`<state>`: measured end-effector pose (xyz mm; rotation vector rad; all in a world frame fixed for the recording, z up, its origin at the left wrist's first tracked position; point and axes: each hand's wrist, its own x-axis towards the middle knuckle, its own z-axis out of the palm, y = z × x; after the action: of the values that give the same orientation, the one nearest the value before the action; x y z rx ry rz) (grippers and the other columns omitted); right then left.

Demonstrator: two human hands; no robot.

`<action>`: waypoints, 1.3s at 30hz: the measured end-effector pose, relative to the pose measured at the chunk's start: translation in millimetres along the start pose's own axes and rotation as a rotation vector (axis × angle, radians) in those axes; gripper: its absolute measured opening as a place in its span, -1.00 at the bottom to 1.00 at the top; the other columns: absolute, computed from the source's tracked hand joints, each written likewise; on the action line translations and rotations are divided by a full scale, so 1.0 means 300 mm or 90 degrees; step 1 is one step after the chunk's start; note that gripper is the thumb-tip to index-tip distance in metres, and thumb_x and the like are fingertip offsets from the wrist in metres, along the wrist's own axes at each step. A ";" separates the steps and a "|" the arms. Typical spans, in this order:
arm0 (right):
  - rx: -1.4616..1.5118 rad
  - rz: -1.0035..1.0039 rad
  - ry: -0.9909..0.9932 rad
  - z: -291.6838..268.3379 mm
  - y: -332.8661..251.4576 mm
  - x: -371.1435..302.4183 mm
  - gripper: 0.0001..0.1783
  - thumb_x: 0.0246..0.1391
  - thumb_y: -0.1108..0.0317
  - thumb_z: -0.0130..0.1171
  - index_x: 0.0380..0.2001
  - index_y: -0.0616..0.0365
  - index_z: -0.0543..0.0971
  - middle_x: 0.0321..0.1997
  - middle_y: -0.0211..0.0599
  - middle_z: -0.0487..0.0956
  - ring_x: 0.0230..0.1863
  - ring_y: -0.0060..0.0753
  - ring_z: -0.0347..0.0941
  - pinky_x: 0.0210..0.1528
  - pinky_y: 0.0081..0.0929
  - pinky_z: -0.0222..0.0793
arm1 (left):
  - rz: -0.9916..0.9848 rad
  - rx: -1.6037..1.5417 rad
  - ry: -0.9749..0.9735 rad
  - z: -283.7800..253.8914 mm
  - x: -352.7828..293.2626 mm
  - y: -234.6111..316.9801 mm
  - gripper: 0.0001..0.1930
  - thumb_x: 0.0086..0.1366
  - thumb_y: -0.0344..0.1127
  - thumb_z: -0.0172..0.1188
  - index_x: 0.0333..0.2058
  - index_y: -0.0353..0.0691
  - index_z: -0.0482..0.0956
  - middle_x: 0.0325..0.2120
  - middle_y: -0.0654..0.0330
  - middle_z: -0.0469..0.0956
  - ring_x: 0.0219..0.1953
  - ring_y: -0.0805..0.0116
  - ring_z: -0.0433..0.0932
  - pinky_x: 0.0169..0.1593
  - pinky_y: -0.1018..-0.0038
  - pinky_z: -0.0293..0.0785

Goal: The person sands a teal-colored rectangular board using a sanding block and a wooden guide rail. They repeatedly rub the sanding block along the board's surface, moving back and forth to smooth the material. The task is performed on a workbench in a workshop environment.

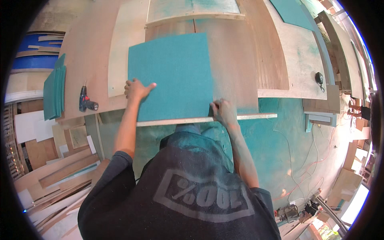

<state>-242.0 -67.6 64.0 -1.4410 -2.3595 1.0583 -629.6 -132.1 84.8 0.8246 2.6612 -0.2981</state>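
A flat teal panel lies on the wooden worktable in front of me, its near side close to a pale wood strip along the table's front. My left hand rests at the panel's left edge with its thumb stretched over the teal face and its fingers spread. At the near right corner, my right hand is closed. A small dark piece seems to show at its fingertips, too little of it visible to name.
A cordless drill lies on the left of the table, beside a stack of teal panels. A small black tape measure sits at the right. Wood offcuts pile up at lower left; cables run over the floor at right.
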 end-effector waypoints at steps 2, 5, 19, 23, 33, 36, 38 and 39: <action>-0.046 0.039 -0.074 -0.111 -0.091 -0.069 -0.70 0.23 0.15 0.33 -0.17 0.15 0.74 -0.20 -0.08 0.71 -0.23 0.07 0.65 -0.15 -0.08 0.55 | 0.203 0.066 0.153 -0.035 -0.096 0.132 0.03 0.15 0.36 0.42 0.42 -0.21 0.32 0.47 -0.16 0.18 0.47 -0.30 0.15 0.43 -0.19 0.22; -0.012 -0.114 -0.068 -0.187 -0.024 -0.166 -0.64 0.20 0.01 0.37 -0.10 0.03 0.72 -0.14 -0.31 0.70 -0.09 -0.13 0.63 0.19 -0.11 0.39 | 0.569 -0.038 0.174 0.077 -0.026 0.240 -0.13 0.31 0.16 0.34 0.48 -0.07 0.26 0.57 0.13 0.05 0.56 -0.12 0.04 0.48 -0.28 0.06; -0.152 -0.200 0.095 -0.143 0.075 -0.042 -0.68 0.14 0.00 0.35 -0.11 -0.15 0.69 -0.25 -0.59 0.59 -0.12 -0.46 0.51 0.11 -0.23 0.22 | 0.535 -0.046 -0.009 -0.053 -0.015 0.514 -0.09 0.29 -0.08 0.40 0.50 -0.22 0.15 0.59 0.19 -0.02 0.58 -0.06 0.00 0.46 -0.33 0.16; -0.134 -0.236 0.099 -0.171 0.062 0.151 -0.66 0.15 0.01 0.36 -0.09 -0.12 0.68 -0.27 -0.53 0.58 -0.13 -0.42 0.51 0.09 -0.24 0.23 | 0.531 -0.045 -0.009 -0.108 0.159 0.589 -0.10 0.30 -0.06 0.40 0.50 -0.17 0.15 0.59 0.24 -0.01 0.58 -0.02 0.02 0.48 -0.29 0.15; -0.158 -0.230 0.136 -0.214 0.060 0.657 -0.65 0.18 -0.02 0.33 -0.09 -0.07 0.70 -0.25 -0.49 0.59 -0.11 -0.36 0.47 0.13 -0.22 0.17 | 0.550 -0.024 0.041 -0.249 0.642 0.811 -0.09 0.32 0.04 0.36 0.52 -0.06 0.12 0.59 0.31 -0.03 0.58 0.03 0.02 0.50 -0.23 0.14; -0.172 -0.230 0.149 -0.221 0.063 0.793 -0.65 0.18 -0.03 0.34 -0.10 -0.09 0.71 -0.24 -0.50 0.59 -0.08 -0.36 0.45 0.18 -0.21 0.13 | 0.551 0.000 0.041 -0.295 0.776 0.873 -0.09 0.34 0.07 0.34 0.53 -0.03 0.10 0.60 0.36 -0.06 0.59 0.05 0.00 0.50 -0.23 0.17; -0.176 -0.229 0.157 -0.228 0.061 0.887 -0.65 0.18 -0.04 0.33 -0.12 -0.08 0.71 -0.23 -0.50 0.59 -0.06 -0.34 0.45 0.22 -0.18 0.11 | 0.553 -0.002 0.054 -0.314 0.875 0.919 -0.09 0.35 0.09 0.33 0.53 0.00 0.10 0.60 0.39 -0.07 0.59 0.07 -0.01 0.49 -0.23 0.19; -0.177 -0.227 0.160 -0.234 0.059 0.932 -0.65 0.18 -0.05 0.33 -0.14 -0.07 0.70 -0.23 -0.48 0.58 -0.04 -0.33 0.45 0.23 -0.15 0.11 | 0.552 0.008 0.056 -0.327 0.921 0.944 -0.09 0.35 0.12 0.31 0.53 0.01 0.10 0.60 0.39 -0.06 0.58 0.05 0.00 0.49 -0.21 0.21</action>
<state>-339.0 204.1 47.4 -1.0879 -2.5131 0.4482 -704.7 266.3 43.0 1.8948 2.1002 -0.0505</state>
